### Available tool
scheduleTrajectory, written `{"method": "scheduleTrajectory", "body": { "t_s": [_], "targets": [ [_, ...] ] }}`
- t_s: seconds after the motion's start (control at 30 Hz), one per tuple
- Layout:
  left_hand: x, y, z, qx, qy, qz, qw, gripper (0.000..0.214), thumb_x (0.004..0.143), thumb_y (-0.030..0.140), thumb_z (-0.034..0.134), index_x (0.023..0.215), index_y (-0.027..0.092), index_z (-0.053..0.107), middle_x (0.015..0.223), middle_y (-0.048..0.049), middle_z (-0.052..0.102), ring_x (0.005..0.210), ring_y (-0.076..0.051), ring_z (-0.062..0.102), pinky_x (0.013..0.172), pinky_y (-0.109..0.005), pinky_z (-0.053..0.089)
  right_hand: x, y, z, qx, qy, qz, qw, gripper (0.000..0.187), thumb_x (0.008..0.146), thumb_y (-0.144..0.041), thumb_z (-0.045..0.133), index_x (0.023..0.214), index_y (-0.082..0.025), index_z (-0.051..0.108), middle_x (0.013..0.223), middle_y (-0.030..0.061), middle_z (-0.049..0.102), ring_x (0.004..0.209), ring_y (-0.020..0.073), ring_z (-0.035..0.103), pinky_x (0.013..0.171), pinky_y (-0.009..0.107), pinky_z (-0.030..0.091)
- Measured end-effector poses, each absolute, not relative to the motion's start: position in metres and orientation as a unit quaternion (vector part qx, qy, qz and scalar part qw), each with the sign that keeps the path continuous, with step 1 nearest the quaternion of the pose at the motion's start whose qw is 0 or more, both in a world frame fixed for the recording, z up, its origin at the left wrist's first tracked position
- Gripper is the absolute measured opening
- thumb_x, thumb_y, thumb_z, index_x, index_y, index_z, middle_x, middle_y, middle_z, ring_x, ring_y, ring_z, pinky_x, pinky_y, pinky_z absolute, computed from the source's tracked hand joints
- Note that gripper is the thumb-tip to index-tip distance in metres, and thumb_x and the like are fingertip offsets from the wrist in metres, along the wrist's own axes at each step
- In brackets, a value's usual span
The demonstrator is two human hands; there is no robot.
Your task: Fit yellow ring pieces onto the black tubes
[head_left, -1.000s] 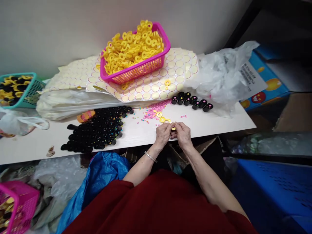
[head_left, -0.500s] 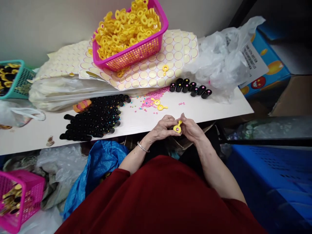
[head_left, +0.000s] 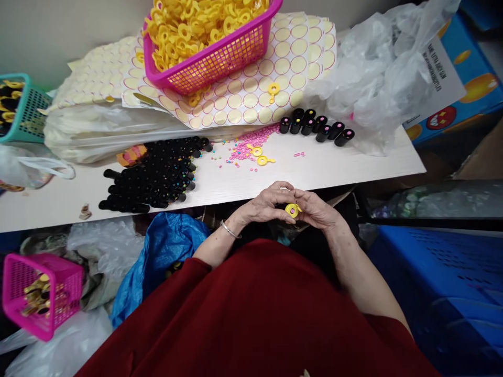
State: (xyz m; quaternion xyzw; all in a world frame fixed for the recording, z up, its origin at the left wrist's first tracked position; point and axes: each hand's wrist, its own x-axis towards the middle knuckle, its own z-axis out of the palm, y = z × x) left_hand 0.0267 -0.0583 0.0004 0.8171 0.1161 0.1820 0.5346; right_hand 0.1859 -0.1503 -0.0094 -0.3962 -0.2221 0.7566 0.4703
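Note:
Both hands meet in front of my body, just off the table's near edge. Between them is a yellow ring-shaped plastic piece [head_left: 292, 210] with a pink centre. My left hand [head_left: 271, 203] is closed on it, thumb along its lower side. The fingers of my right hand [head_left: 315, 208] press at its right side, by the small tab. Whatever lies under the ring is hidden by the fingers. Ahead on the table are loose yellow ring pieces [head_left: 264, 161] beside a scatter of pink beads [head_left: 251, 144]. Small black cylinders [head_left: 323, 133] with pink or yellow tops stand to the right.
A pink basket [head_left: 212, 57] heaped with yellow pieces stands on sticker sheets [head_left: 236, 107]. Many black cylinders [head_left: 153, 175] lie grouped at left. Clear plastic bags [head_left: 365, 84] and a blue box [head_left: 444, 112] are at right; a blue crate [head_left: 444, 272] stands below.
The right fingers have closed in over the yellow piece, and its tab, which pointed up, now lies toward the right hand. The camera view has shifted slightly.

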Motion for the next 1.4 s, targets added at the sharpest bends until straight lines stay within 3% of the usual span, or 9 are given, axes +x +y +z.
{"method": "scheduleTrajectory", "body": {
  "t_s": [0.27,0.5,0.63,0.83,1.1,1.27,1.4],
  "targets": [
    [0.029,-0.056,-0.005,0.826,0.086,0.177,0.528,0.041,0.057,0.032,0.083,0.095,0.022,0.073,0.096,-0.0092,0.068,0.114,-0.029,0.049,0.099,-0.045,0.042,0.183,-0.149,-0.009,-0.424,-0.263,0.702,0.509,0.047,0.045,-0.015,0.082,0.091,-0.018,0.070,0.089,0.0008,0.069,0.080,0.0128,0.064,0.070,0.022,0.050],
    [0.030,-0.057,-0.018,0.877,0.025,0.166,0.451,0.024,0.079,0.033,0.063,0.094,0.016,0.070,0.093,-0.0076,0.068,0.102,-0.022,0.054,0.108,-0.043,0.030,0.179,-0.151,-0.016,-0.415,-0.267,0.712,0.500,0.053,0.044,-0.011,0.081,0.096,-0.017,0.070,0.092,0.0032,0.070,0.081,0.0158,0.064,0.069,0.024,0.050],
    [0.031,-0.061,-0.016,0.884,0.025,0.160,0.438,0.022,0.080,0.033,0.062,0.092,0.016,0.069,0.089,-0.0078,0.068,0.109,-0.024,0.049,0.105,-0.041,0.032,0.175,-0.157,-0.022,-0.408,-0.268,0.709,0.510,0.052,0.047,-0.017,0.082,0.098,-0.017,0.069,0.087,0.0026,0.070,0.077,0.0156,0.063,0.065,0.025,0.049],
    [0.033,-0.064,-0.018,0.873,0.040,0.136,0.467,0.023,0.074,0.035,0.069,0.087,0.017,0.069,0.085,-0.0071,0.068,0.114,-0.025,0.045,0.101,-0.039,0.034,0.172,-0.168,-0.029,-0.412,-0.257,0.678,0.553,0.044,0.057,-0.028,0.079,0.098,-0.018,0.069,0.094,0.0050,0.068,0.086,0.0167,0.061,0.071,0.026,0.048],
    [0.041,-0.072,-0.031,0.892,0.081,0.097,0.434,0.027,0.072,0.029,0.068,0.099,0.022,0.068,0.104,-0.0068,0.068,0.117,-0.028,0.044,0.109,-0.053,0.019,0.174,-0.169,-0.033,-0.436,-0.238,0.678,0.542,0.053,0.045,-0.024,0.083,0.095,-0.019,0.068,0.085,0.0028,0.067,0.066,0.0116,0.055,0.053,0.021,0.040],
    [0.039,-0.068,-0.031,0.882,0.052,0.135,0.448,0.032,0.071,0.034,0.071,0.100,0.021,0.068,0.102,-0.0083,0.067,0.121,-0.029,0.043,0.107,-0.050,0.026,0.183,-0.171,-0.047,-0.497,-0.283,0.654,0.495,0.052,0.049,-0.028,0.081,0.098,-0.018,0.065,0.085,0.0028,0.066,0.070,0.0140,0.056,0.057,0.024,0.042],
    [0.032,-0.035,-0.029,0.866,0.105,0.261,0.414,0.038,0.069,0.041,0.072,0.098,0.017,0.067,0.105,-0.0116,0.064,0.105,-0.024,0.052,0.095,-0.041,0.041,0.202,-0.168,-0.074,-0.655,-0.370,0.526,0.398,0.051,0.054,-0.027,0.076,0.102,-0.018,0.061,0.093,0.0050,0.065,0.082,0.0196,0.058,0.071,0.031,0.046]
  ]
}}
